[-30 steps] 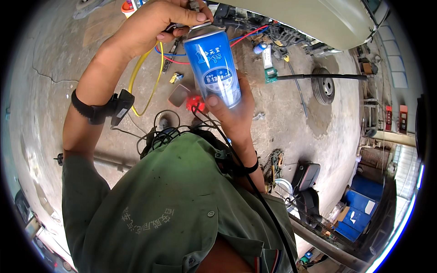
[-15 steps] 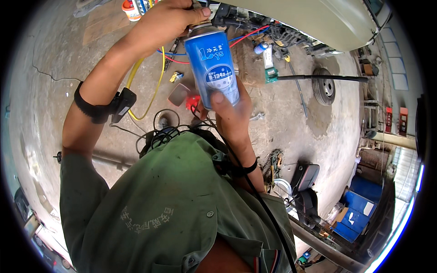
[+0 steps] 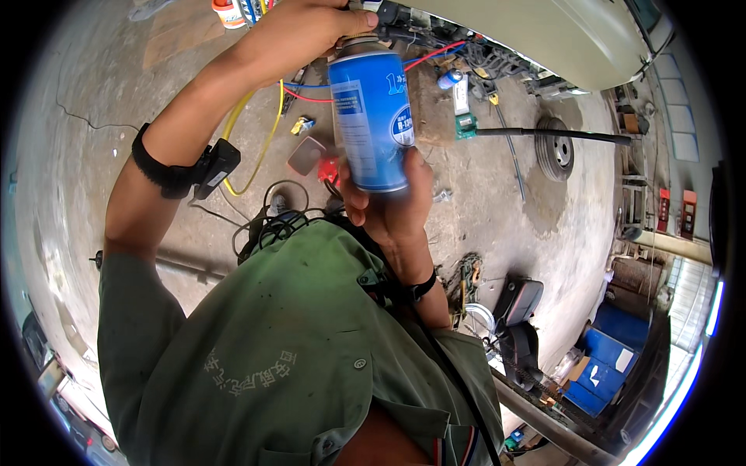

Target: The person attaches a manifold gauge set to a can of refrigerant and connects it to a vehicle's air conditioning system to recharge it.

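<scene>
A blue refrigerant can (image 3: 369,116) is held out in front of me, almost vertical in the picture. My left hand (image 3: 330,27) is closed around the fitting at its top; the fingers partly hide that fitting. My right hand (image 3: 398,206) grips the lower end, with its thumb along the right side and fingers at the left. The can's side now shows a pale text panel, and its round emblem sits at the right edge.
A vehicle's pale body panel (image 3: 559,39) fills the upper right. Yellow (image 3: 273,147), red and blue hoses run behind the can. On the concrete floor lie a wheel (image 3: 554,151), a small blue can (image 3: 449,78) and a red thing (image 3: 329,169). Black cables (image 3: 287,221) loop near my feet.
The can has turned about its long axis, carrying its emblem to the right, and has shifted slightly right. My right thumb has moved from the can's front to its right side.
</scene>
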A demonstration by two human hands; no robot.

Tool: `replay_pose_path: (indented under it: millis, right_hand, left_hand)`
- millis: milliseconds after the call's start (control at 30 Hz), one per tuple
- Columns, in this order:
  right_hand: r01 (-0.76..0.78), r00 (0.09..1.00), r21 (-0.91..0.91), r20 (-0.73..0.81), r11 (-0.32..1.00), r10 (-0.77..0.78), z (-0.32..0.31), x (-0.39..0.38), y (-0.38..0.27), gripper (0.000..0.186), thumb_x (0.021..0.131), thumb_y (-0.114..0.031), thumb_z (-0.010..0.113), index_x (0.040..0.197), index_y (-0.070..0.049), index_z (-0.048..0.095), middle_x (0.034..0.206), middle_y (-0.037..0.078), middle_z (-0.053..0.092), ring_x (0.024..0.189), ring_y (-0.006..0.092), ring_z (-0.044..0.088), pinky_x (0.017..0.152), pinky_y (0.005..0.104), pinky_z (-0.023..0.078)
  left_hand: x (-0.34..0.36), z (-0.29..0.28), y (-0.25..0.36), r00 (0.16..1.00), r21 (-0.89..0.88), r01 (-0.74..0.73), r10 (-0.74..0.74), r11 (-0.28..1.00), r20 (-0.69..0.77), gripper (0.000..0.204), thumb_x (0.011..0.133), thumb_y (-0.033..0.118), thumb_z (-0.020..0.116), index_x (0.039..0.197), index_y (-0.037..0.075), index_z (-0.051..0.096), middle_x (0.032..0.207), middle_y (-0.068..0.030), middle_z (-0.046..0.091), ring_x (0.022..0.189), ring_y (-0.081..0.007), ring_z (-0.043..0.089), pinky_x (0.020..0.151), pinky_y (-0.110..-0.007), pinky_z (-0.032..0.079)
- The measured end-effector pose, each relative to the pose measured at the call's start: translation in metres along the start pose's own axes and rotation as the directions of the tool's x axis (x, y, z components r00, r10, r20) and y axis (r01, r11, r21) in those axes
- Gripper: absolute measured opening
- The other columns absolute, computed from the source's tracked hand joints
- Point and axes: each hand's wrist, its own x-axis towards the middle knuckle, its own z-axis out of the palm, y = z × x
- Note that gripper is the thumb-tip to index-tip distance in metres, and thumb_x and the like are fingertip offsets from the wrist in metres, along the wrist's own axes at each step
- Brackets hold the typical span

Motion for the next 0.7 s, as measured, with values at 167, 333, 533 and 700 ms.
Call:
replay_pose_path:
  millis: [167,333,533,700]
  right_hand:
    - [-0.088,0.996,0.111,-0.010,0.990,0.090,0.002,-0.003,-0.003,0.076,0.085,-0.064,0.054,0.119,0.005,0.050,0.088,0.017,0.062,0.047,0.0098,0.049,0.032,0.0227,0.041]
    - [-0.152,0.988,0.236,0.063,0.960,0.141,0.000,-0.001,0.001,0.084,0.083,-0.067,0.054,0.124,0.006,0.045,0.085,0.016,0.058,0.041,0.0045,0.041,0.029,0.0181,0.034]
    - [-0.179,0.981,0.310,0.129,0.934,0.146,-0.005,-0.003,0.000,0.090,0.082,-0.068,0.054,0.128,0.008,0.042,0.081,0.015,0.054,0.040,0.0037,0.037,0.029,0.0184,0.032]
    - [-0.191,0.980,0.337,0.117,0.922,0.160,-0.005,-0.003,0.001,0.091,0.082,-0.070,0.052,0.128,0.008,0.042,0.076,0.012,0.054,0.039,0.0047,0.037,0.029,0.0195,0.032]
  left_hand:
    - [0.010,-0.008,0.001,0.997,0.134,-0.005,-0.006,0.991,0.081,0.022,0.093,0.021,0.061,0.090,0.001,0.069,0.073,-0.0059,0.064,0.069,-0.0127,0.055,0.065,-0.029,0.045]
    - [0.005,-0.009,0.001,0.999,0.059,0.013,-0.016,0.998,0.051,0.023,0.092,0.021,0.062,0.085,0.000,0.068,0.070,-0.0050,0.061,0.068,-0.0119,0.053,0.061,-0.030,0.044]
    - [0.004,-0.005,0.009,0.993,0.089,0.078,-0.085,0.993,0.084,0.023,0.092,0.020,0.062,0.084,0.000,0.068,0.069,-0.0052,0.061,0.067,-0.0120,0.053,0.061,-0.030,0.044]
    - [0.001,-0.005,0.001,0.998,0.066,0.004,-0.008,0.998,0.065,0.021,0.093,0.021,0.063,0.087,0.002,0.070,0.072,-0.0057,0.065,0.070,-0.0117,0.056,0.065,-0.029,0.046]
